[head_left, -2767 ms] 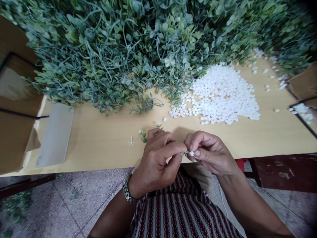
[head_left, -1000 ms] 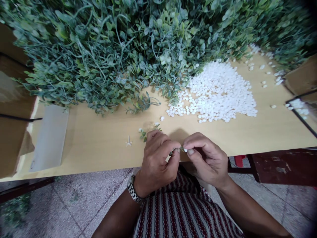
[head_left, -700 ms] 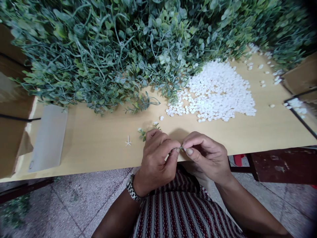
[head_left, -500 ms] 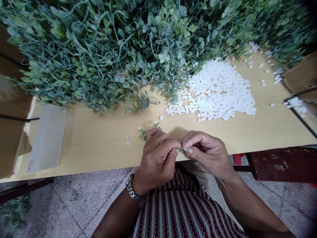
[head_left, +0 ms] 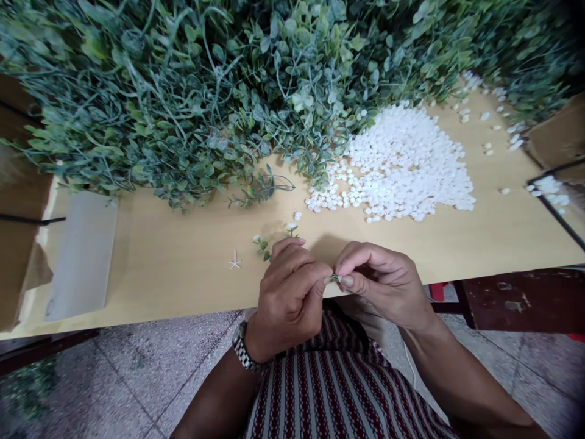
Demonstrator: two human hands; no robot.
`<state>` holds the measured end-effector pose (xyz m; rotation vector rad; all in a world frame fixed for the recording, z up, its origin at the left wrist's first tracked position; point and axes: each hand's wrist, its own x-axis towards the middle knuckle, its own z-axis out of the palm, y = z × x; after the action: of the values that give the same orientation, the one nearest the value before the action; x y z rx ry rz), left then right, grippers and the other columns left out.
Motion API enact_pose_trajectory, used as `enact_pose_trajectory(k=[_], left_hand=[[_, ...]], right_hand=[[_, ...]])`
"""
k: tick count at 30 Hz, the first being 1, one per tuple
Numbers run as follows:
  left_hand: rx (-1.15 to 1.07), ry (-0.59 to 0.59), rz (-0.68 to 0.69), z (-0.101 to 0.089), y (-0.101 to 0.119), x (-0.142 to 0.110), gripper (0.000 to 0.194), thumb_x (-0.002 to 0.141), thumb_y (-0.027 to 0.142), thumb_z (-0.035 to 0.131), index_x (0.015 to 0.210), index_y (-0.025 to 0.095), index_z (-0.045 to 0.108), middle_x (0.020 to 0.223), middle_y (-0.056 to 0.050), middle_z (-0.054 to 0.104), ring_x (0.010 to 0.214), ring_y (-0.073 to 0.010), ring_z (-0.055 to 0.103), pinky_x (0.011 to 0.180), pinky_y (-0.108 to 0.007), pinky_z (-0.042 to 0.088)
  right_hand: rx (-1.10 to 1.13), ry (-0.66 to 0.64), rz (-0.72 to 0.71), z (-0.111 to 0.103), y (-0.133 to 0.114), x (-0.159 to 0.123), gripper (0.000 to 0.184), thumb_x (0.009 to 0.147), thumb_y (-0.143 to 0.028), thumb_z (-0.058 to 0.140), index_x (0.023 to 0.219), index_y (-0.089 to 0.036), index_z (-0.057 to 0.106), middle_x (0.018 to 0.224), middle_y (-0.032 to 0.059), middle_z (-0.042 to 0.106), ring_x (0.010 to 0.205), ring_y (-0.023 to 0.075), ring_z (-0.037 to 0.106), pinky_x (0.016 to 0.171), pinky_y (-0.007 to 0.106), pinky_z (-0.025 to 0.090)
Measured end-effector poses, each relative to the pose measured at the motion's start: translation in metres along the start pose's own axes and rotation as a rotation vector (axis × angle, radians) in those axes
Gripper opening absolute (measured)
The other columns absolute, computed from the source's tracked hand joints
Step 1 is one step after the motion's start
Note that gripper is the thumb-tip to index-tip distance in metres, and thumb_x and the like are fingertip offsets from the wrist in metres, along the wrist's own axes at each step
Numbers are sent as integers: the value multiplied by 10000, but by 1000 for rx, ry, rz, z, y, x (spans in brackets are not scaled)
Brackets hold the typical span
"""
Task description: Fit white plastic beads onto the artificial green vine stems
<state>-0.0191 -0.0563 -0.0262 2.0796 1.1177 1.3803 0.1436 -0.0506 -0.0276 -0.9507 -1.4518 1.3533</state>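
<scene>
My left hand [head_left: 292,296], with a watch on the wrist, is closed around an artificial leaf sprig [head_left: 262,249]. Green leaves and white bud tips of the sprig stick out past its far side, while the middle is hidden in the fingers. A thin green stem end shows between both hands. Thumb and forefinger of my right hand [head_left: 384,283] pinch a small whitish piece [head_left: 339,278] at that stem end; most of it is covered, so I cannot make out its exact shape. Beyond the hands lies a heap of small white buds [head_left: 411,164].
Artificial greenery [head_left: 183,110] is piled along the back of the table [head_left: 173,262]. A white star-shaped piece [head_left: 234,261] and a single white bud [head_left: 297,215] lie near my left hand. A translucent plastic strip [head_left: 85,256] is at the left, beside cardboard. More buds are scattered right.
The hands keep nearly the same place and pinch. My left forefinger and thumb have shifted slightly back from the stem end, and the view has moved a little.
</scene>
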Motion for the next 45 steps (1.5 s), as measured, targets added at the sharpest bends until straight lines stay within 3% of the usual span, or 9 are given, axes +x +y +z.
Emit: enact_pose_trajectory(k=[14,32,40,43,45], left_hand=[[-7,10,26,1,-2,-2,164,747,12,536,736,167,588,649,3,570,616,-114,528,858,-413,493],[-31,-11,71,1,-4,-3,173,753,15,528,766,176,588,647,9,569,611,-115,529,846,-403,502],[-40,-17,77,5,-8,-4,182,764,8,520,766,181,575,649,11,560,615,-109,526,872,-404,497],[-10,-32,69,-4,2,-5,191,751,3,540,794,184,582,678,1,571,644,-119,536,900,-433,480],[-4,-59,54,-22,14,-8,199,739,8,557,824,186,590,698,-14,573,670,-136,544,902,-449,471]], right_hand=[[-50,-32,-44,0,-2,3,17,791,-175,648,783,-190,648,675,3,602,620,106,543,563,237,452],[-45,-43,19,0,-5,6,92,770,-233,674,723,-171,625,640,-8,577,566,92,511,513,214,431],[-114,-37,-43,3,-3,4,48,776,-158,647,756,-176,607,649,-19,564,581,88,508,524,200,439],[-121,-41,-39,0,-4,-1,49,788,-164,645,822,-188,620,698,-13,577,613,91,524,542,201,444],[-132,-19,-55,-7,-5,-6,106,791,-181,649,893,-202,628,770,6,600,669,111,556,574,221,460]])
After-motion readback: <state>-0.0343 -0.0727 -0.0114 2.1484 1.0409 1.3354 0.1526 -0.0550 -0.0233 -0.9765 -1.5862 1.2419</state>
